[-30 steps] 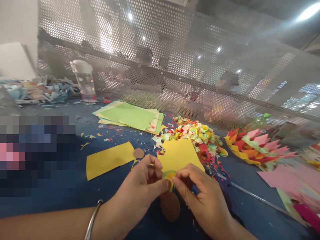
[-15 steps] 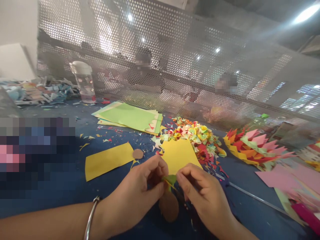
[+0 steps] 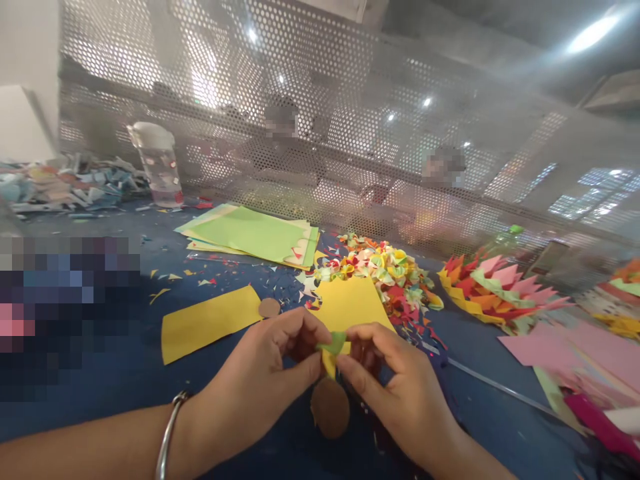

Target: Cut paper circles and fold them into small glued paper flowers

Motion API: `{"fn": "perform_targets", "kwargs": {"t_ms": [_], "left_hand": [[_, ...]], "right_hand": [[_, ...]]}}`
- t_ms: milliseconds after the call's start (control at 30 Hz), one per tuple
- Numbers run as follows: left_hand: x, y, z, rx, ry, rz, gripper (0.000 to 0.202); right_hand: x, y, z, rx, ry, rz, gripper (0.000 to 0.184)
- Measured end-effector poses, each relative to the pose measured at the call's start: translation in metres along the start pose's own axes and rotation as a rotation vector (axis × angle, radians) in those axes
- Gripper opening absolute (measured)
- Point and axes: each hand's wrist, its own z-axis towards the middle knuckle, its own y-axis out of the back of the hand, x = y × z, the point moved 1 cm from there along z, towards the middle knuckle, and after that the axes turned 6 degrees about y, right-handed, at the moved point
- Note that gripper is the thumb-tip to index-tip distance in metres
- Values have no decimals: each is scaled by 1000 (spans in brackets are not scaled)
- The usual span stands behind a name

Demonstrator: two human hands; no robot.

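Note:
Small curled green and yellow paper pieces [image 3: 332, 345] are pinched between my two hands. My left hand [image 3: 283, 377], with a silver bangle at the wrist, has its thumb and fingertips closed on the left side of them. From the right, my right hand [image 3: 397, 380] grips the yellow part with thumb and forefinger. Just below the fingers lies a brown round disc [image 3: 330, 408]; I cannot tell whether it touches the paper pieces. A smaller brown disc [image 3: 269, 308] rests by a yellow paper strip [image 3: 210, 323]. Behind my hands is a yellow sheet [image 3: 353, 301].
A pile of curled paper pieces [image 3: 390, 267] sits beyond the yellow sheet, with green sheets [image 3: 260, 233] to its left. At right are a layered paper flower [image 3: 500, 293], pink sheets [image 3: 555, 353] and a magenta tool [image 3: 593, 427]. A bottle [image 3: 159, 167] stands before the perforated screen [image 3: 330, 107].
The paper pieces have turned in my fingers, so more of the yellow part shows. My hands stay close together. The whole view has shifted slightly.

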Motion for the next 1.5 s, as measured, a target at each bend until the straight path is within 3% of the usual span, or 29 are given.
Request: {"fn": "perform_targets", "kwargs": {"t_ms": [133,233,367,467,600,700,933,1000,1033,1167,1233,1367,1500], "left_hand": [[3,6,0,-76,-9,53,9],[1,11,-2,-104,-58,168,8],[-2,13,-4,-112,-105,209,9],[-1,13,-4,-110,-94,194,9],[2,11,-3,-108,-69,179,9],[2,12,-4,-93,-56,182,7],[0,12,-1,-86,-84,186,6],[1,12,-1,-89,-91,184,7],[2,12,-2,-91,-96,180,7],[3,13,-4,-89,-104,174,7],[2,13,-5,-81,-116,178,7],[-3,11,-6,-58,-150,151,6],[-6,11,-7,-58,-160,145,6]], "right_hand": [[-10,24,3,-87,-5,-233,23],[-25,52,-5,-44,-112,-416,25],[-57,82,-37,-25,-334,-601,32],[-80,92,-61,-8,-434,-567,35],[-94,92,-70,20,-479,-439,33],[-88,90,-68,-83,-557,-256,30],[-71,96,-77,-720,-782,386,25],[-68,99,-79,-846,-807,571,25],[-67,99,-79,-851,-797,690,25],[-57,95,-77,-670,-728,1195,22],[-50,91,-76,-619,-675,1332,21],[-35,85,-69,-576,-487,1392,21],[-24,76,-59,-485,-420,1312,21]]}}
